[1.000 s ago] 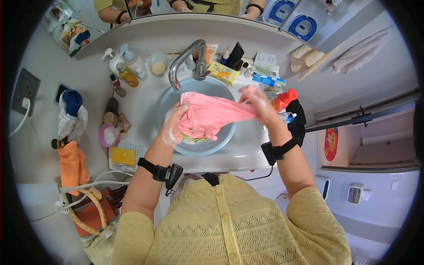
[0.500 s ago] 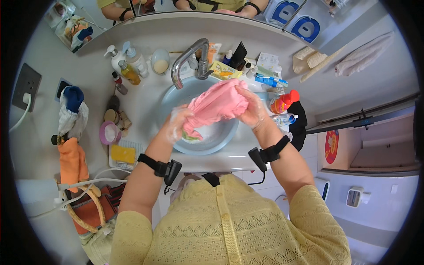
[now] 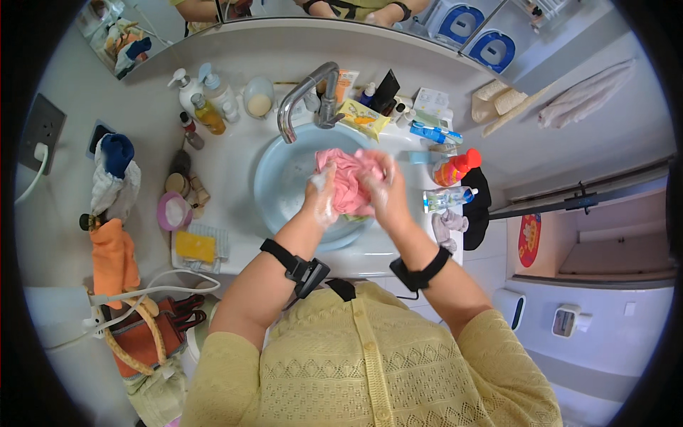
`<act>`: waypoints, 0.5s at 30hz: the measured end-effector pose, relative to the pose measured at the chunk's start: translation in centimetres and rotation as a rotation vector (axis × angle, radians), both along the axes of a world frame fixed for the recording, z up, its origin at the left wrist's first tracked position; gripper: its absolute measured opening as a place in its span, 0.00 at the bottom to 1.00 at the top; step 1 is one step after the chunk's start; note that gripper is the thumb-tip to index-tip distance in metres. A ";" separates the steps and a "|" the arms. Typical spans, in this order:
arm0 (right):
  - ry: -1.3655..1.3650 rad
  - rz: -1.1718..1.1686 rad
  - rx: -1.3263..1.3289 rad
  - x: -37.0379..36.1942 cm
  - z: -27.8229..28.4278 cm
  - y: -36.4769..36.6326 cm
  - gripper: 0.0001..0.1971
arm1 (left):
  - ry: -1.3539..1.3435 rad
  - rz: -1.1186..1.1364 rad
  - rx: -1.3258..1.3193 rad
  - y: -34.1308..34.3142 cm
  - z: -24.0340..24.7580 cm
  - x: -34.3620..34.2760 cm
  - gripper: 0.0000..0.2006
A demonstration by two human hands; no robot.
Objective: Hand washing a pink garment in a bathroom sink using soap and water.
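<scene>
Pink cloth point(image 3: 347, 186) is bunched between the 2 hands, over the right half of a light-blue basin point(image 3: 269, 206). Crumpled into a compact wad, it gives no clear pointing direction; I cannot tell its long axis. The left hand point(image 3: 322, 193), streaked with suds, grips its left side; the right hand point(image 3: 383, 186), also sudsy, grips its right side with curled fingers. A bit of green shows under the cloth's lower edge.

The basin's left part lies open beside the cloth; its right rim is mostly behind the right hand. White sink surface point(image 3: 231, 188) stretches left of the basin.

The metal faucet point(image 3: 286, 114) arches over the basin's back rim, above and left of the cloth, limiting room there. A yellow packet point(image 3: 365, 119) lies behind the basin. To the right are a red-capped bottle point(image 3: 455, 169) and a tube point(image 3: 447, 199); at far left, a purple bowl point(image 3: 173, 213).
</scene>
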State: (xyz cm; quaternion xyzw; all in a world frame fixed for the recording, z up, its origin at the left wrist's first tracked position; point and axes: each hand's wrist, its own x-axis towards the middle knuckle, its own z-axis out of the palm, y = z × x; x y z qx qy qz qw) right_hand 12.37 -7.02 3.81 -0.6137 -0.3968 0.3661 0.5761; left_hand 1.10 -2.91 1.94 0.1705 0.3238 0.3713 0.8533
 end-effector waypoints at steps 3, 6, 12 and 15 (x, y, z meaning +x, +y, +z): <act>-0.648 0.045 0.301 -3.1 0.5 -2.4 0.07 | 0.227 -0.028 -0.170 1.0 -0.2 1.1 0.18; -0.482 0.042 0.119 -1.6 -1.1 1.3 0.09 | 0.069 0.008 -0.128 0.2 0.5 2.1 0.17; -0.551 -0.096 0.110 -4.2 -0.5 1.5 0.11 | -0.037 0.127 -0.012 1.3 -1.4 1.6 0.11; -0.677 -0.015 0.283 -4.2 -1.5 0.6 0.11 | 0.019 -0.025 0.099 1.8 -3.7 1.0 0.11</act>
